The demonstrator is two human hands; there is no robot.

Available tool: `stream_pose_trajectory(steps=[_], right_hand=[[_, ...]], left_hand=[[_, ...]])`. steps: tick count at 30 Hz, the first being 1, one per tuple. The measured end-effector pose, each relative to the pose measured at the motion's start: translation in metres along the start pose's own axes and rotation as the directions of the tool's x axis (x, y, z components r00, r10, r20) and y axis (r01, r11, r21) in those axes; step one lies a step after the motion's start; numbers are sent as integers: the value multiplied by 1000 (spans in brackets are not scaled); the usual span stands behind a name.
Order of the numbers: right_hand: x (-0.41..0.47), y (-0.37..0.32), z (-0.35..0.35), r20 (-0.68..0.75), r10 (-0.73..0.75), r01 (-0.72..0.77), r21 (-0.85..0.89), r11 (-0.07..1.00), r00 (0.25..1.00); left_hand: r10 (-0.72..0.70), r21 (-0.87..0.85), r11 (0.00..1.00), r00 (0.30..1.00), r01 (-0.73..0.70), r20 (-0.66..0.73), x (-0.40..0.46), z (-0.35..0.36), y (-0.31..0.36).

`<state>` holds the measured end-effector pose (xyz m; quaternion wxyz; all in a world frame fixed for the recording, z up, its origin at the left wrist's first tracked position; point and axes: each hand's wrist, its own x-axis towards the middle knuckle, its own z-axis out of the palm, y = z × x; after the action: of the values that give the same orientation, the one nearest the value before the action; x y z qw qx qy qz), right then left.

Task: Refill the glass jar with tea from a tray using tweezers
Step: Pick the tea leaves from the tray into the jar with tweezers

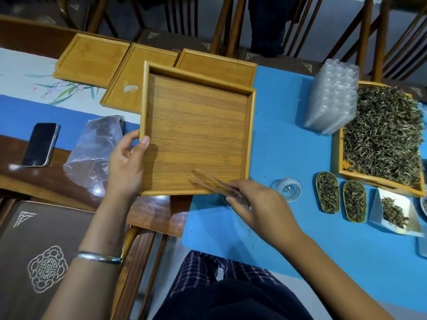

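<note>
A: What did the hands hold?
B: The right hand (pixel 258 205) pinched blurred wooden tweezers (pixel 211 182) over the glass jar (pixel 233 199), mostly hidden beneath it on the blue mat (pixel 288 139). The left hand (pixel 127 162) gripped the empty bamboo tray (pixel 196 132), thumb on its rim.
A: And other containers?
B: A glass lid (pixel 287 188) lay beside; 2 small scoops (pixel 340 197) held tea, and farther off a large tray (pixel 382 135) was heaped with loose leaves. 3 empty trays (pixel 92 58) lay beyond.
</note>
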<state>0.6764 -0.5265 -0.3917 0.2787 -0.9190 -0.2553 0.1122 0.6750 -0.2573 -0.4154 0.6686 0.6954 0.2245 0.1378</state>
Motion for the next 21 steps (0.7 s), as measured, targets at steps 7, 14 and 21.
stream_pose_trajectory(steps=[7, 14, 21], right_hand=[[20, 16, -3, 165, -238, 273, -248, 929, 957], [25, 57, -42, 256, -210, 296, -371, 880, 944], [26, 74, -61, 271, -202, 313, -473, 823, 941]], left_hand=[[1, 5, 1000, 1000, -1, 1, -2, -1, -1], [-24, 7, 1000, 998, 24, -50, 1, -5, -12], [-32, 9, 999, 998, 32, -47, 3, -7, -15]])
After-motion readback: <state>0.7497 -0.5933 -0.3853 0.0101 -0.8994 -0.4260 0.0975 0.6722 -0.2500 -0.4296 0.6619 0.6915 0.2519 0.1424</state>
